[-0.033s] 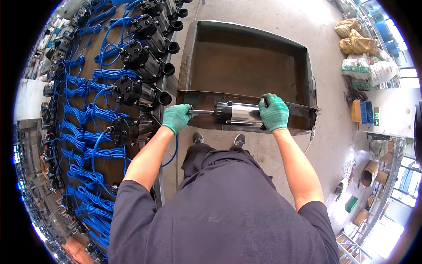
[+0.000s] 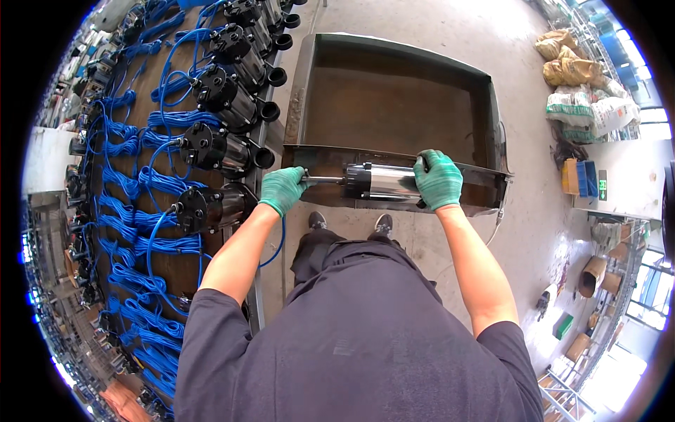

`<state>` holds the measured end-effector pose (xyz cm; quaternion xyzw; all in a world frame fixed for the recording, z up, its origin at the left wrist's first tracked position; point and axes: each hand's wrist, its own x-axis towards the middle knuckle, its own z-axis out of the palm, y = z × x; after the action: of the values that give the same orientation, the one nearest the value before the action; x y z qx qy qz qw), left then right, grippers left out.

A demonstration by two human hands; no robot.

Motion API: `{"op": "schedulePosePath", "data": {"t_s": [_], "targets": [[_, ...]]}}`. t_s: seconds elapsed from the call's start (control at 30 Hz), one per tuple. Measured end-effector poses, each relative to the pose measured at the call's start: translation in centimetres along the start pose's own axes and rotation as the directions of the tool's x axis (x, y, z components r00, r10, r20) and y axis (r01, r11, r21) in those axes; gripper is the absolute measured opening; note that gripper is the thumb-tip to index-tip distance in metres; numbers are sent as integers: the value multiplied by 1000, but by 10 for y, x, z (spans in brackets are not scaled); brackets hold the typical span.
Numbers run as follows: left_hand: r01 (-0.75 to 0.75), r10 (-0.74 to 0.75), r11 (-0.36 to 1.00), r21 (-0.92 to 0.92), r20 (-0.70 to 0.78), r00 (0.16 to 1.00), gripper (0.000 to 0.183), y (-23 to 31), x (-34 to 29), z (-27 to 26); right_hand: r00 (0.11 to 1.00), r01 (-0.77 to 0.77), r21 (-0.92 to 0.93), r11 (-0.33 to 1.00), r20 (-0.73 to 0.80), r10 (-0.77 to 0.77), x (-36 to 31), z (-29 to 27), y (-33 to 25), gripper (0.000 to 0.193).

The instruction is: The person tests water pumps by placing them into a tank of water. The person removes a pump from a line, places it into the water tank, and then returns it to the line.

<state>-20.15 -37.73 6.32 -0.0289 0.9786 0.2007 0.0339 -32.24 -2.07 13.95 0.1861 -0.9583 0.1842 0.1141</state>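
My left hand (image 2: pixel 283 188), in a green glove, is clenched around the thin metal end of the pump (image 2: pixel 380 182), while my right hand (image 2: pixel 438 180) wraps its fingers over the pump's other end. I hold the pump level just above the near wall of the empty metal tray (image 2: pixel 394 158). Finished pumps (image 2: pixel 218 148) with blue cables (image 2: pixel 151 184) lie on the bench to my left.

The metal tank (image 2: pixel 394 105) lies open from above, its floor bare from wall to wall. Along its near wall the steel pump (image 2: pixel 383 181) blocks the rim. The bench (image 2: pixel 176 253) at its left edge is crowded with black pumps (image 2: pixel 218 151) and blue cables (image 2: pixel 133 232).
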Motion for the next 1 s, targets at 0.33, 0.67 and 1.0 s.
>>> {"op": "schedulePosePath", "data": {"t_s": [0.33,0.67,1.0], "targets": [[229,-33,859,-459,396,918,26,-2,21,-9,1000,2,-10,1000,-2,-3,1,2,3,12],[-168,196,970,-176,154,968,28,-3,26,-3,1000,-1,-32,999,20,1,0,4,3,12],[256,-115,905,-341,382,917,64,14,20,-34,1000,3,-20,1000,18,-3,4,3,5,12]]}}
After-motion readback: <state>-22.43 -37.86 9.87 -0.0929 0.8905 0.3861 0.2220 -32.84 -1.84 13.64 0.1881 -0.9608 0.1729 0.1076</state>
